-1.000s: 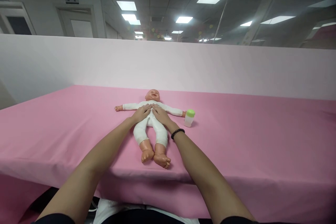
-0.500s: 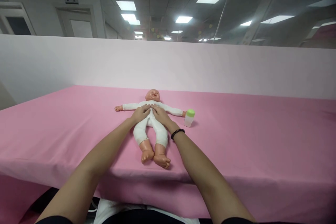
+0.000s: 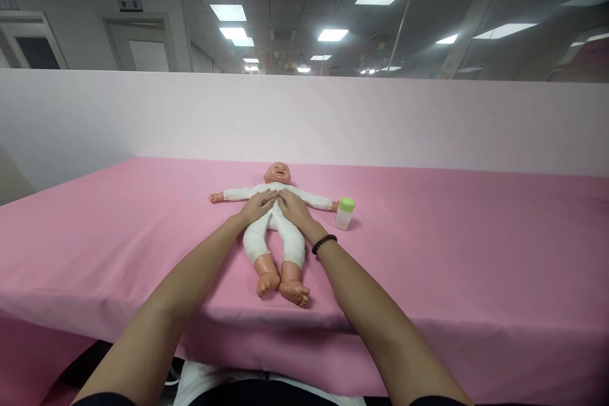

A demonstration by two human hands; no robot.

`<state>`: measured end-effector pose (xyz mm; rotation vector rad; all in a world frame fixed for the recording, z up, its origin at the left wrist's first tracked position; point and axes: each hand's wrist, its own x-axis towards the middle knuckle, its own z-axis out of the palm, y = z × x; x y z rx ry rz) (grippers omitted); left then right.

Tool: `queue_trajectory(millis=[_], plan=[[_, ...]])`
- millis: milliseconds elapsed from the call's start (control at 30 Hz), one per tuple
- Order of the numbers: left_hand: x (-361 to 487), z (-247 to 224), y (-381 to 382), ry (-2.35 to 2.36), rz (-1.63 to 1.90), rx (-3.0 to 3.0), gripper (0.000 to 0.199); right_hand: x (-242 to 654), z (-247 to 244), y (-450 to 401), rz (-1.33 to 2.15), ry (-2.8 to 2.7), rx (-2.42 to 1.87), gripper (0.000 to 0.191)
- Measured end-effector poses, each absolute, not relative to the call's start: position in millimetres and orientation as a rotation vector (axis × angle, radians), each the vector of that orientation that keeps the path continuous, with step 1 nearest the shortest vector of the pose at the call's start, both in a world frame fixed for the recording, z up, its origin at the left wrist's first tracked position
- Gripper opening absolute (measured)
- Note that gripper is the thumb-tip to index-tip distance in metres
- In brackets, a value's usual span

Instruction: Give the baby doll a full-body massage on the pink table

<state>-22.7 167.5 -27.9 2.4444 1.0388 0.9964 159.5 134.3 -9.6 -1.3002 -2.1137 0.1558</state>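
Observation:
A baby doll point(image 3: 273, 222) with a white cloth body lies on its back, head away from me, arms spread wide. My left hand point(image 3: 258, 205) rests flat on the left side of its torso, fingers stretched out. On the right side of the torso lies my right hand point(image 3: 292, 208), also flat, its fingertips close to those of the left. Neither hand grips anything. Beside the doll's hand on the right stands a small clear bottle point(image 3: 344, 214) with a green cap.
Pink cloth point(image 3: 451, 254) covers the table under the doll. A low white wall point(image 3: 371, 120) runs along the table's far side, with glass panels above it. A black beaded bracelet point(image 3: 324, 243) circles my right wrist.
My right hand's fingertips have shifted very slightly right on the doll's chest. Both hands stay flat on the torso, and the view has moved a little.

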Motion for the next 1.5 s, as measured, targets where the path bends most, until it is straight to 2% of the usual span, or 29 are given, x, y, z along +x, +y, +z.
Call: queue_trajectory(millis=[67, 233, 333, 433, 533, 667, 800, 900, 967, 1067, 1200, 1267, 1333, 1433, 1500], plan=[[-21.9, -28.1, 170.9, 1.102, 0.938, 2.438, 0.054, 161.9, -14.7, 142.5, 0.244, -2.155, -1.272, 0.050], [-21.0, -29.3, 171.2, 1.484, 0.877, 2.246, 0.064, 165.3, -19.0, 148.2, 0.373, -2.113, -1.536, 0.063], [-22.0, -27.0, 163.4, 1.609, 0.965, 2.169, 0.055, 163.2, -12.5, 137.1, 0.276, -1.958, -1.687, 0.072], [-22.0, -22.4, 155.3, 1.579, 0.999, 2.210, 0.041, 160.3, -5.7, 125.8, 0.132, -1.888, -1.715, 0.054], [-20.0, -19.7, 153.7, 1.363, 1.046, 2.347, 0.039, 159.0, -4.6, 124.7, 0.090, -2.001, -1.550, 0.038], [-18.3, -22.9, 162.5, 1.079, 1.025, 2.446, 0.051, 160.7, -12.6, 138.4, 0.190, -2.160, -1.258, 0.049], [-18.1, -27.3, 170.3, 1.368, 0.905, 2.308, 0.058, 163.3, -19.3, 149.0, 0.345, -2.143, -1.437, 0.059], [-18.0, -26.5, 166.7, 1.595, 0.962, 2.200, 0.054, 162.9, -16.7, 144.1, 0.291, -2.045, -1.598, 0.066], [-18.2, -23.6, 160.3, 1.643, 1.012, 2.189, 0.046, 161.5, -11.9, 136.4, 0.180, -1.978, -1.674, 0.063], [-18.5, -17.9, 150.1, 1.610, 1.047, 2.237, 0.039, 159.5, -5.2, 127.1, 0.028, -1.961, -1.684, 0.047], [-17.8, -15.3, 146.9, 1.356, 1.092, 2.363, 0.037, 160.9, -8.0, 130.5, 0.076, -2.100, -1.350, 0.035], [-17.0, -17.6, 151.3, 1.161, 1.110, 2.384, 0.043, 163.6, -13.9, 137.3, 0.162, -2.126, -1.204, 0.039], [-16.3, -21.1, 157.9, 1.095, 1.080, 2.339, 0.052, 166.0, -19.6, 143.7, 0.252, -2.115, -1.250, 0.049], [-15.7, -25.6, 166.8, 1.279, 0.995, 2.236, 0.059, 166.5, -22.4, 147.0, 0.346, -2.068, -1.477, 0.068], [-16.1, -26.5, 168.8, 1.441, 0.983, 2.214, 0.056, 164.7, -19.1, 143.5, 0.314, -2.025, -1.590, 0.075]])
